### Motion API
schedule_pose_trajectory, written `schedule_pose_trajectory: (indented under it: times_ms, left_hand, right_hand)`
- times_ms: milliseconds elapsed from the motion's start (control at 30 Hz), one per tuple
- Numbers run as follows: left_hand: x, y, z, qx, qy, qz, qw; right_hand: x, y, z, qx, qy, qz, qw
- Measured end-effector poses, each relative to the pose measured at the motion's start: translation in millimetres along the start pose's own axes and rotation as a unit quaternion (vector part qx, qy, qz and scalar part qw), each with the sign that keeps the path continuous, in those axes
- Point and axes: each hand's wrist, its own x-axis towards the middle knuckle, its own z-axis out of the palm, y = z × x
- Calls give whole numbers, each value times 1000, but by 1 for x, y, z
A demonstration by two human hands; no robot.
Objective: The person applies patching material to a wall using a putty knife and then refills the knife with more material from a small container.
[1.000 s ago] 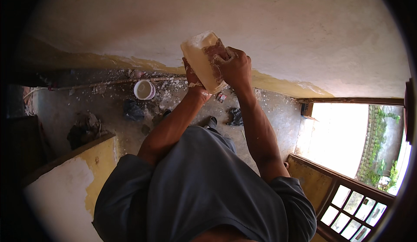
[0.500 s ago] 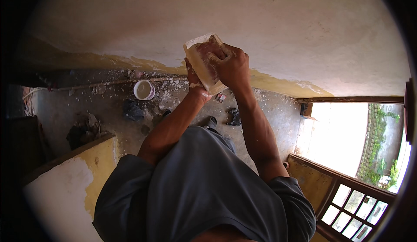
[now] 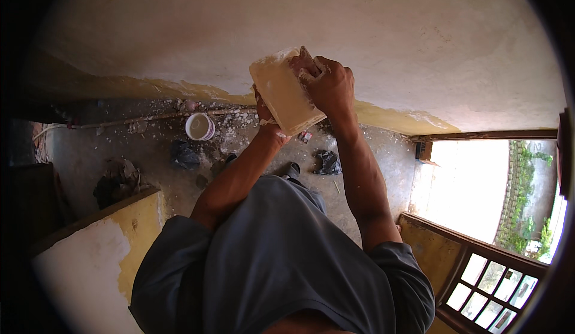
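A flat rectangular beige board, pale plaster crusted along its edges, is held up in front of the wall. My left hand is closed around its lower left side from beneath, with most of the fingers hidden behind it. At the upper right edge of the board, my right hand is closed, whitish plaster on its fingers. A dark, smeared tip pokes out above those fingers, and I cannot tell what it belongs to. Pale plaster coats the wall beyond, with a rough yellow band along its foot.
A white bucket stands on the floor among white plaster crumbs, near a long thin pole. Dark plastic bags lie about my feet. A partly plastered low wall is at left; a paned window and bright opening are at right.
The board has turned so its broad beige face shows, where a reddish-brown area showed before. My right hand has shifted slightly right and down; my left hand has barely moved.
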Motion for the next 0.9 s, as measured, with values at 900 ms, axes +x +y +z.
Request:
schedule_pose_trajectory:
  times_ms: [900]
  left_hand:
    - [7,1,-7,-17,-10,61,998]
  right_hand:
    - [-25,-17,16,52,-50,-16,997]
